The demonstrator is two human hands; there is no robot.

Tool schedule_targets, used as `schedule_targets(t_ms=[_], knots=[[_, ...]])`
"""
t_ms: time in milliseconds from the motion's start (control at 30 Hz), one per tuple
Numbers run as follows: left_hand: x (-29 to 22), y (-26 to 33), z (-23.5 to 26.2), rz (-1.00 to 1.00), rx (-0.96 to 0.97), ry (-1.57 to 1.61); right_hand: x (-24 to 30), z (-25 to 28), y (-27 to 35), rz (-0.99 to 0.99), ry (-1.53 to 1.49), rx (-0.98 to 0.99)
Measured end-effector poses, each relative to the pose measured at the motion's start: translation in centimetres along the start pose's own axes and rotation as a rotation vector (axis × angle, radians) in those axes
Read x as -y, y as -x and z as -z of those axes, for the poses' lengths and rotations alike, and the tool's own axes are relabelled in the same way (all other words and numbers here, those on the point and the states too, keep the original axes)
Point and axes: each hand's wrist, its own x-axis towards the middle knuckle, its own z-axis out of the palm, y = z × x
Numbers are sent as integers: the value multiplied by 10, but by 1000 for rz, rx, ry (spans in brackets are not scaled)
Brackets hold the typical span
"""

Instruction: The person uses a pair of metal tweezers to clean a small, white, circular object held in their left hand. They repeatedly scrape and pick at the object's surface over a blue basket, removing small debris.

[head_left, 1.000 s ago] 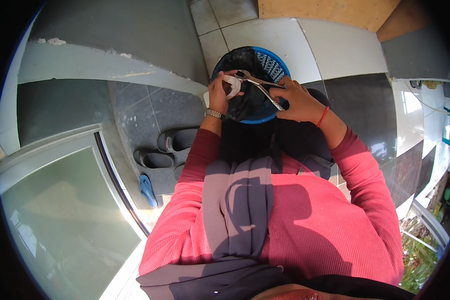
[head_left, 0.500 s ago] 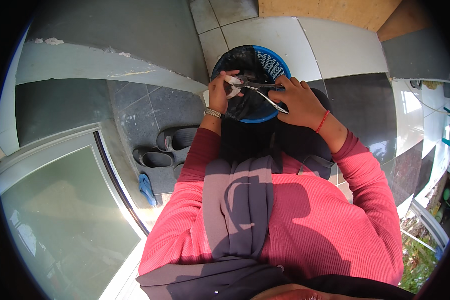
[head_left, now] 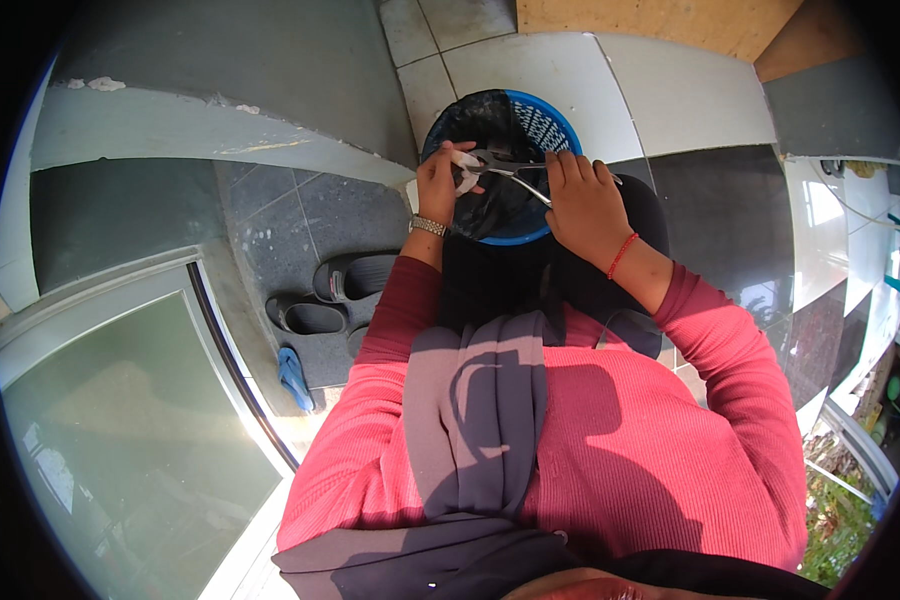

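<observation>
Over a blue basket (head_left: 542, 102) lined with a black plastic bag (head_left: 478, 112), both my hands are at work. My left hand (head_left: 436, 188) is closed on a small whitish piece (head_left: 465, 179), too small to name surely. My right hand (head_left: 587, 200) grips the handles of metal shears (head_left: 519, 167), its fingers wrapped round them. Their blades point left and meet the whitish piece at my left fingertips; whether they cut into it cannot be made out. The far handle ends are mostly hidden under my right hand.
Black sandals (head_left: 355, 275) and a blue slipper (head_left: 293, 378) lie on the dark tiles to the left. A frosted glass door (head_left: 140, 450) stands at the near left, with a grey wall ledge (head_left: 220, 140) beyond it. A wooden board (head_left: 660, 25) is at the far edge.
My right hand has closed further round the shears, bringing the handles together, and has shifted slightly to the left. My left hand stays almost where it was.
</observation>
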Motion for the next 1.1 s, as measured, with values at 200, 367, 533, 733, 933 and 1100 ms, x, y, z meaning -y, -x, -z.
schedule_targets(t_ms=[200,367,533,733,933,1100], knots=[[4,-1,5,38,38,-113,-11,-27,5,-25,-20,-19],[11,-2,8,62,28,-145,-15,-35,7,10,-26,-52],[10,-3,7,95,16,-156,-16,-41,8,-18,-73,-2],[9,-4,5,96,-32,-68,-13,-20,2,-105,-281,5],[8,-5,12,67,49,187,-22,-19,6,-182,-887,69],[8,-3,12,220,-66,618,-16,-9,9,-249,-1133,273]])
